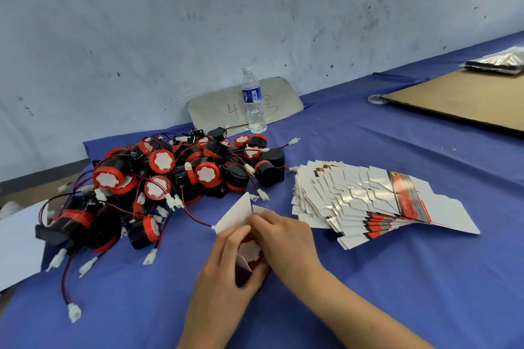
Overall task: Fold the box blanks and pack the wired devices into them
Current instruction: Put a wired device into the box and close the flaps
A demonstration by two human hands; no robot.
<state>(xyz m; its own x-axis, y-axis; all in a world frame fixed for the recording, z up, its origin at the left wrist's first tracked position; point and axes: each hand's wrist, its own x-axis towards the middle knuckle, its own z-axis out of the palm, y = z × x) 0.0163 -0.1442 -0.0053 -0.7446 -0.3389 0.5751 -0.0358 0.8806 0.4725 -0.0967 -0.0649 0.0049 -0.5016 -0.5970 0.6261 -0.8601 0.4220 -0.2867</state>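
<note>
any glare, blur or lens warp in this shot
Head view: soft even light, faint shadows; glare on the glossy box blanks; wide-angle bend tilts the table edge and bottle; the hands, left and right, look slightly soft.

Left hand [226, 258]: fingers curled round the near-left side of the half-folded box [241, 224], thumb under its near end
Right hand [283, 238]: laid over the box's right side, fingertips pinching a white flap at its top
Forearms: both bare, converging on the box
</note>
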